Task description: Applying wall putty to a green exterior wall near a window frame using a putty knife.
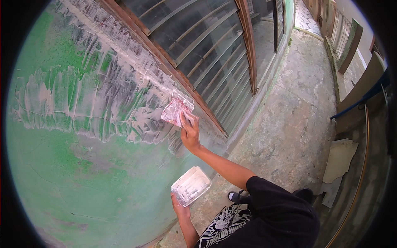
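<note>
My right hand point(190, 131) grips a flat, square, pinkish spreader point(171, 110) smeared with white paste, held at the green wall point(74, 173) just below a wooden window frame point(184, 78). Pale, streaky paste point(66, 103) covers the wall's upper part, with a thicker band along the frame. Lower down, my left hand point(180, 206) is closed on the end of a shallow rectangular tray point(191, 185), whose inside is coated with white paste.
Glass louvres point(198, 49) fill the window. A concrete walkway point(289, 115) runs beside the wall to a patterned floor point(310, 16). At right lean broken boards point(339, 161), near a blue bar point(351, 105) and an orange pole point(357, 186). My sandalled foot point(233, 196) shows below.
</note>
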